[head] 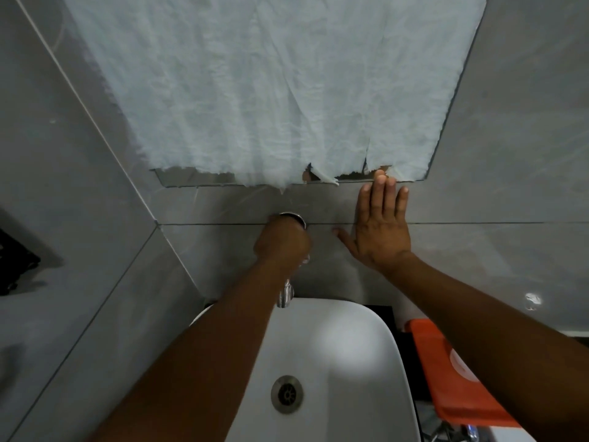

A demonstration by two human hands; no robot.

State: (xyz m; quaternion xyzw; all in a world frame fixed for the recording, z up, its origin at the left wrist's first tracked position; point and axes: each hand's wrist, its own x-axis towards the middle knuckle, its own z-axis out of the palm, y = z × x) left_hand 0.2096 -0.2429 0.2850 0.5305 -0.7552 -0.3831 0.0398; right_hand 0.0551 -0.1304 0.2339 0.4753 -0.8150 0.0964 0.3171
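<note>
My left hand grips the top of a chrome wall tap, fingers curled round its handle; the round wall flange shows just above my knuckles. The spout points down over a white basin with a metal drain. No water is visible. My right hand lies flat against the grey tiled wall, fingers straight and pointing up. Its fingertips reach the lower edge of a mirror that is covered with torn white paper.
An orange flat object sits to the right of the basin, partly under my right forearm. Some chrome fittings show at the bottom right. A dark rack hangs on the left wall. The wall corner runs diagonally at left.
</note>
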